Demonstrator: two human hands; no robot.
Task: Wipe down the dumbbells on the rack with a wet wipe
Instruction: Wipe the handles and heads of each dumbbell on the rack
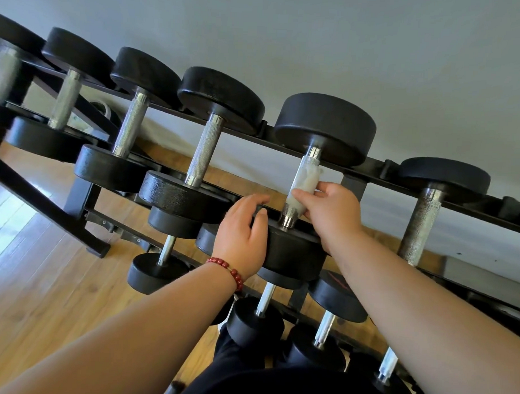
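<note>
Grey wall (375,53), black dumbbell (323,131) — white wipe-wrapped handle (302,186)

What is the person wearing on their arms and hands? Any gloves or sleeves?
No gloves and no sleeves in view: both forearms are bare. The left hand has a bracelet of round, dark red beads at its wrist. The right hand and its wrist have nothing on them, no watch or band that shows.

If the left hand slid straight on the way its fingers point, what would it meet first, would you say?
Probably the dumbbell handle, just below the wet wipe the right hand grips; the left hand rests on that dumbbell's near head, so depth is uncertain.
</note>
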